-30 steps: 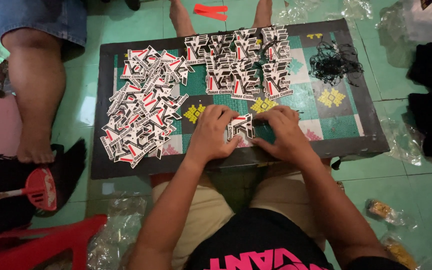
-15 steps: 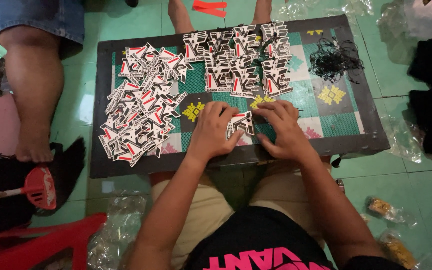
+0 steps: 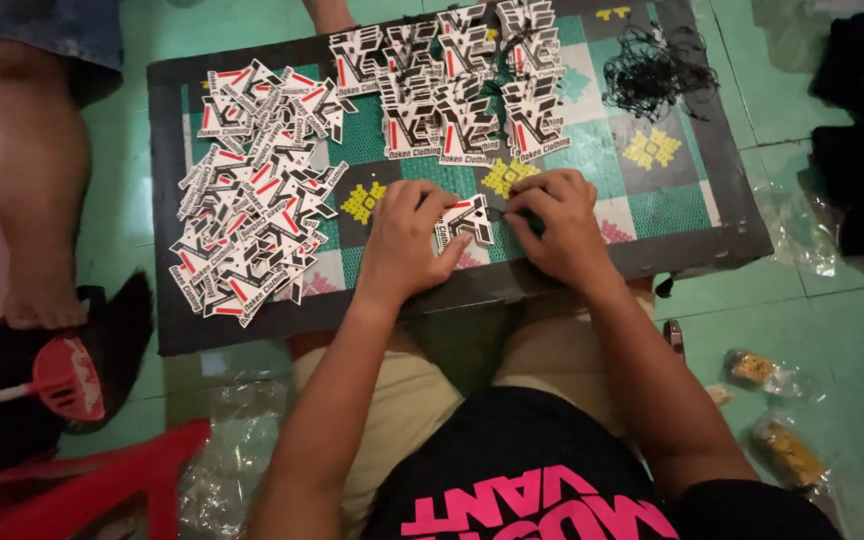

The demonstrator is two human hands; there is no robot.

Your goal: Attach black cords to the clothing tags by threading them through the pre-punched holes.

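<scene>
The paper tag [image 3: 464,221] lies near the counter's [image 3: 712,150] front edge. The left hand [image 3: 407,240] pinches its left side with closed fingers. The right hand [image 3: 557,225] has its fingers curled at the tag's right edge; its grip is unclear.

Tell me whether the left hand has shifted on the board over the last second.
No. The left hand stays just right of the yellow patch on the patterned board, fingers on the black-and-white tag, opposite the right hand.

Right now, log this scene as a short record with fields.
left hand: pinching a tag on the board
right hand: fingertips at the tag's right edge
loose tags: scattered heap, board's left
stacked tags: rows at far edge
black strings: bundle, far right corner
bystander's leg: left of board
</scene>
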